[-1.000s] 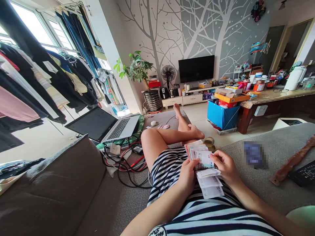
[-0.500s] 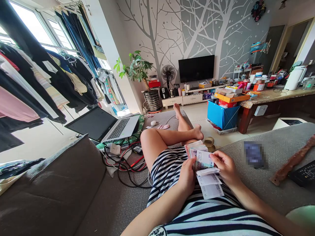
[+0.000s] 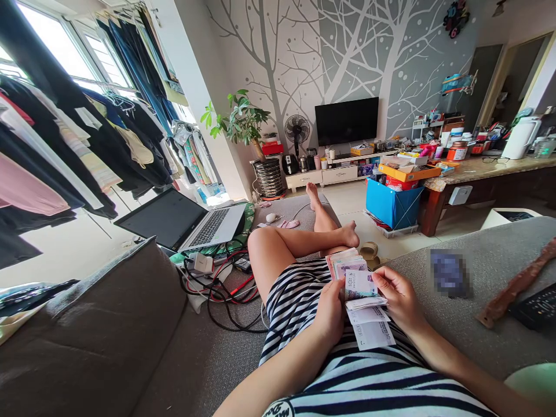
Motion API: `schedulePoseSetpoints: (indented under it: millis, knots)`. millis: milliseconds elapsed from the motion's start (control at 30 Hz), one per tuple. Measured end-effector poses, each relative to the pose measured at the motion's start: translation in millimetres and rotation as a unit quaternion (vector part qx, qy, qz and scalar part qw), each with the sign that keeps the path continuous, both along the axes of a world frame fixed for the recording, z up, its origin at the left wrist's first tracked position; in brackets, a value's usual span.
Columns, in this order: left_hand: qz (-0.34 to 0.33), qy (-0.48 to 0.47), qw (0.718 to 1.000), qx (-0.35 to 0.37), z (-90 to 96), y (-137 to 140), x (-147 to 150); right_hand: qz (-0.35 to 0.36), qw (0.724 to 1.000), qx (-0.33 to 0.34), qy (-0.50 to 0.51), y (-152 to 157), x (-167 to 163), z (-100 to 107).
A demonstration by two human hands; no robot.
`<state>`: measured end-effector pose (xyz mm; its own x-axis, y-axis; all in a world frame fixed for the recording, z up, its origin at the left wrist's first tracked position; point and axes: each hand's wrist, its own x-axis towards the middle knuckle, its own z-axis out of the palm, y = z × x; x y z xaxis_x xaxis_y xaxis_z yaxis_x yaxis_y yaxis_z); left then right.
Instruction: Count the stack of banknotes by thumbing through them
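Note:
My left hand (image 3: 330, 307) is closed round a fanned stack of banknotes (image 3: 347, 260), pinkish and purple ones showing at the top. Between my right thumb and fingers the edge of one pale note (image 3: 361, 282) is pinched; my right hand (image 3: 398, 295) is closed on it. This note lies in front of the stack, and its left end reaches my left thumb. Below, several white paper slips (image 3: 374, 331) with small print hang down over the striped cloth (image 3: 299, 301) on my lap. How far the notes extend behind my fingers is hidden.
I sit on a grey sofa (image 3: 243, 353) with my legs stretched forward. Left of me are tangled cables (image 3: 221, 301) and an open laptop (image 3: 212, 229). To the right lie a blurred purple item (image 3: 449, 273), a brown strip (image 3: 516, 286) and a black remote control (image 3: 538, 307).
The pale note between my hands has shifted slightly downward, and more of the purple note behind it shows. Both hands stay almost in place.

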<state>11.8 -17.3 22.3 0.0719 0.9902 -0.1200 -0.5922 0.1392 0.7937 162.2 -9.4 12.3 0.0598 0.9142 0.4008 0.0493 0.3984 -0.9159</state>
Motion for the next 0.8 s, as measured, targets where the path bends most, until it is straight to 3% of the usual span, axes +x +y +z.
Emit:
schedulePoseSetpoints:
  millis: [800]
  knots:
    - [0.006, 0.014, 1.0, -0.004, 0.9, 2.4, -1.0, 0.013, 0.999, -0.014, 0.03, -4.7, -0.6, 8.4]
